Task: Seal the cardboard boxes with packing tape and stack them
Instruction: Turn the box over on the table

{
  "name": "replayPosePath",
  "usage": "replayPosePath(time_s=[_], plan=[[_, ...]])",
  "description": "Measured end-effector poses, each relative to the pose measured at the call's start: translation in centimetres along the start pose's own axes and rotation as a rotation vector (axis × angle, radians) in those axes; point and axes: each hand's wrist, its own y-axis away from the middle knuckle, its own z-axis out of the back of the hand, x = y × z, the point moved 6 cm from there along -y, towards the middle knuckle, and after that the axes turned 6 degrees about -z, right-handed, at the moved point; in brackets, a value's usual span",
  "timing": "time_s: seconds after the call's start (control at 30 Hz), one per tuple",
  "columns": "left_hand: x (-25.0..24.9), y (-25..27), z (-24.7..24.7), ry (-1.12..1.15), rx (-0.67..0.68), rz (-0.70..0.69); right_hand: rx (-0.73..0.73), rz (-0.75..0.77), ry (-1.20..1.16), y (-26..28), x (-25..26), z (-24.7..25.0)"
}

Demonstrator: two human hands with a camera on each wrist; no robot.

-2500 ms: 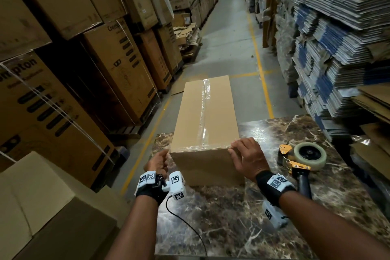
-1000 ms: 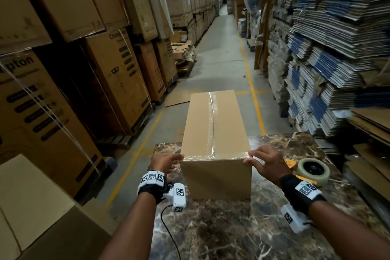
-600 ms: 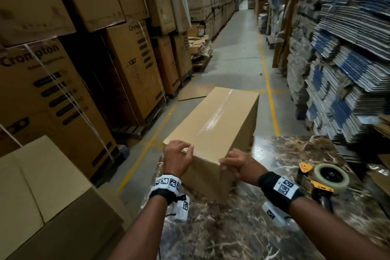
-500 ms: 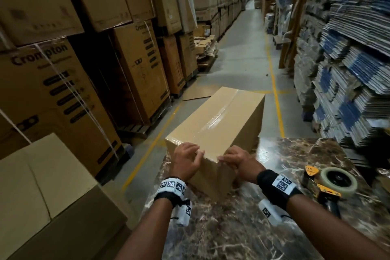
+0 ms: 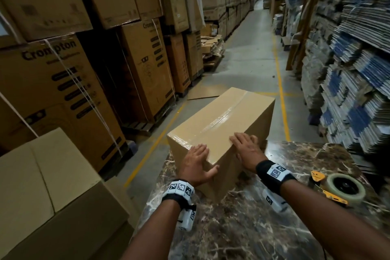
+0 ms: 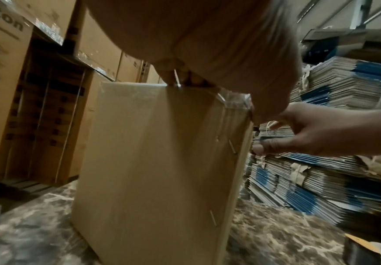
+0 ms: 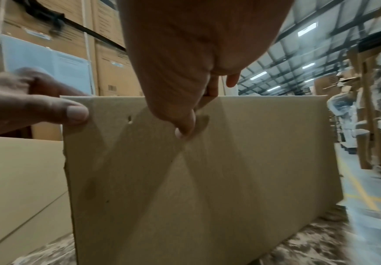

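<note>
A long brown cardboard box [image 5: 221,120] lies slantwise on the marble table [image 5: 253,228], with clear tape along its top seam and over the near end. My left hand [image 5: 196,164] lies over the box's near corner, fingers straight on top and thumb against the side face. My right hand [image 5: 245,148] rests flat on the top by the right edge, thumb down the side. In the right wrist view the right thumb [image 7: 184,125] presses the box's side [image 7: 196,179]. A tape dispenser [image 5: 339,188] with its roll lies on the table's right side, away from both hands.
A large plain carton [image 5: 42,186] stands low at the left beside the table. Tall stacks of printed cartons [image 5: 52,91] line the left of the aisle. Bundles of flattened cardboard [image 5: 348,69] line the right. A flat cardboard sheet [image 5: 204,93] lies on the floor beyond.
The box has been turned from lengthwise to slantwise on the table. Both hands have shifted from the near end's sides onto the top by the near corner.
</note>
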Motion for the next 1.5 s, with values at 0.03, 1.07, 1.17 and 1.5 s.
replayPosePath(time_s=[0.03,1.07,1.17,1.5], plan=[[0.7,0.2,0.4,-0.017,0.015,-0.006,-0.004,0.015,0.007,0.1,0.6,0.2],[13.3,3.4,3.0,-0.036,-0.249,0.639,-0.037,-0.021,-0.008,3.8,2.7,0.8],[11.8,2.5,2.0,0.158,-0.33,0.713,-0.087,-0.264,0.008,5.4,-1.1,1.5],[4.8,-1.1,-1.3,0.373,-0.416,0.756,-0.174,-0.468,-0.186,8.0,-7.6,3.3]])
